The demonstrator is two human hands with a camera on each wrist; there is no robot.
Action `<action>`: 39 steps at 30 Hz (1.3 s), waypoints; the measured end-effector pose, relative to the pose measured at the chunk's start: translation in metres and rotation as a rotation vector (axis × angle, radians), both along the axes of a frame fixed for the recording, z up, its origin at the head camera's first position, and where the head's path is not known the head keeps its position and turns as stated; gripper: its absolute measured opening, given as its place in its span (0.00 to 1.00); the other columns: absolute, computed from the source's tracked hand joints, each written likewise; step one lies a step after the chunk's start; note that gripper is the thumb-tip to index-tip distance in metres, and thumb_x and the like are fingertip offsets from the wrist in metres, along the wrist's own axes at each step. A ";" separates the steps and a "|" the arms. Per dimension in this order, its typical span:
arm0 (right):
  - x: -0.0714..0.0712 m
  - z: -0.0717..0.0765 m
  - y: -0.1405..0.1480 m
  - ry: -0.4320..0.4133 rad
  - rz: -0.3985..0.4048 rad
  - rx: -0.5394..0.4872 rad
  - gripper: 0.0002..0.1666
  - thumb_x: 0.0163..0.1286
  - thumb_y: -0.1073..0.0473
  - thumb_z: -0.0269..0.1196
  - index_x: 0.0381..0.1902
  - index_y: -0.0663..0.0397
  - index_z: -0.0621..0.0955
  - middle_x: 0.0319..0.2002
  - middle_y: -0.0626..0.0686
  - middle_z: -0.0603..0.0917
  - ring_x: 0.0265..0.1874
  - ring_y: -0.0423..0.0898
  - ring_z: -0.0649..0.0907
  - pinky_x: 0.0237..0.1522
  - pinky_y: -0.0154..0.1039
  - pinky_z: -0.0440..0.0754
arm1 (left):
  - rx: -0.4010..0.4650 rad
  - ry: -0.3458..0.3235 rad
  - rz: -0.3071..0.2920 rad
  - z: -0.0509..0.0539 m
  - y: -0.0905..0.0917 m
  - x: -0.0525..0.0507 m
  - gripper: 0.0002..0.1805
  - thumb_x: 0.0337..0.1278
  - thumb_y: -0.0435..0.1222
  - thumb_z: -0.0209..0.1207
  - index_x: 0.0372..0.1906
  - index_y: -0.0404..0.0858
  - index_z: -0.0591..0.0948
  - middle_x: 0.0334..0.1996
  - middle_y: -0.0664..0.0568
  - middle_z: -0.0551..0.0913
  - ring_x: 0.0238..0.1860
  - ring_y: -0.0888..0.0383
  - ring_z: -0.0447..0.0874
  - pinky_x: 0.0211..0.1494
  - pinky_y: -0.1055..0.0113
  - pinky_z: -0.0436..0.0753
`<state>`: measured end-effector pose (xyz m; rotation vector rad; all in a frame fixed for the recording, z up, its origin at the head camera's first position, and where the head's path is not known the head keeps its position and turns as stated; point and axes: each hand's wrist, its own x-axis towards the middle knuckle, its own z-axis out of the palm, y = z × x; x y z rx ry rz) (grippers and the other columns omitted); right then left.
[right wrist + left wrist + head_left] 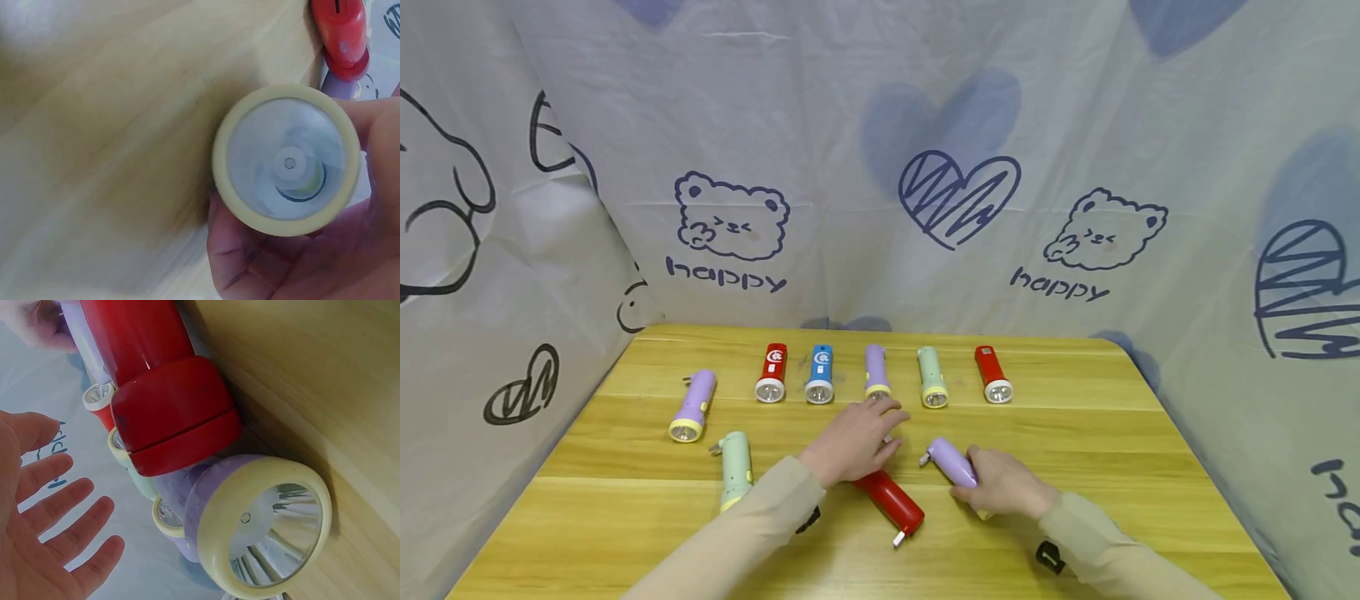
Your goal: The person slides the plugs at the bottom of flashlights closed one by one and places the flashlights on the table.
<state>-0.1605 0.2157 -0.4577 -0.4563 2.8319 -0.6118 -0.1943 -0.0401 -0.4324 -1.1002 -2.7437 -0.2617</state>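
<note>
My left hand (856,439), fingers spread and relaxed, is over the far end of a red flashlight (891,502) with metal prongs at its near end. In the left wrist view the hand (47,519) stands apart from the red flashlight (165,406); close by is a purple flashlight with a cream rim (209,550), mostly hidden under the hand in the head view. My right hand (1006,485) grips a purple flashlight (952,463), prongs pointing up and left. In the right wrist view, fingers (234,250) curl round its cream-rimmed head (289,222).
Along the back of the wooden table (1067,433) stretches a row of flashlights: red (774,360), blue (822,364), purple (876,367), green (929,369) and red (989,365). At left lie a purple one (697,396) and a green one (736,458), partly behind my left sleeve.
</note>
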 end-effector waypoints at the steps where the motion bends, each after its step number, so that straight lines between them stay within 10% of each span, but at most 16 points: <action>1: -0.001 -0.001 0.001 -0.013 -0.006 -0.018 0.22 0.59 0.51 0.73 0.40 0.61 0.79 0.28 0.51 0.80 0.26 0.44 0.78 0.27 0.39 0.76 | 0.009 -0.007 0.000 0.000 0.000 0.000 0.21 0.70 0.45 0.59 0.62 0.42 0.79 0.61 0.48 0.81 0.61 0.50 0.81 0.63 0.53 0.82; 13: -0.007 -0.006 0.007 -0.162 -0.105 -0.238 0.26 0.65 0.49 0.67 0.52 0.65 0.80 0.38 0.55 0.84 0.32 0.45 0.81 0.34 0.39 0.81 | 0.140 -0.150 0.053 0.002 -0.008 -0.007 0.25 0.71 0.43 0.58 0.67 0.39 0.75 0.63 0.46 0.80 0.61 0.47 0.82 0.65 0.53 0.81; 27: -0.014 -0.002 0.008 -0.402 -0.031 -0.681 0.36 0.75 0.52 0.55 0.67 0.79 0.65 0.46 0.66 0.83 0.37 0.44 0.82 0.41 0.36 0.83 | 0.373 -0.315 0.110 0.006 -0.016 -0.011 0.26 0.74 0.40 0.54 0.71 0.36 0.70 0.68 0.42 0.76 0.69 0.44 0.75 0.72 0.48 0.75; 39: -0.037 -0.021 0.011 -0.543 -0.003 -1.035 0.38 0.78 0.49 0.55 0.65 0.80 0.60 0.35 0.48 0.81 0.31 0.40 0.85 0.36 0.31 0.84 | 0.635 -0.469 0.144 0.010 -0.013 -0.013 0.23 0.76 0.36 0.50 0.70 0.35 0.71 0.65 0.40 0.78 0.60 0.43 0.82 0.65 0.48 0.81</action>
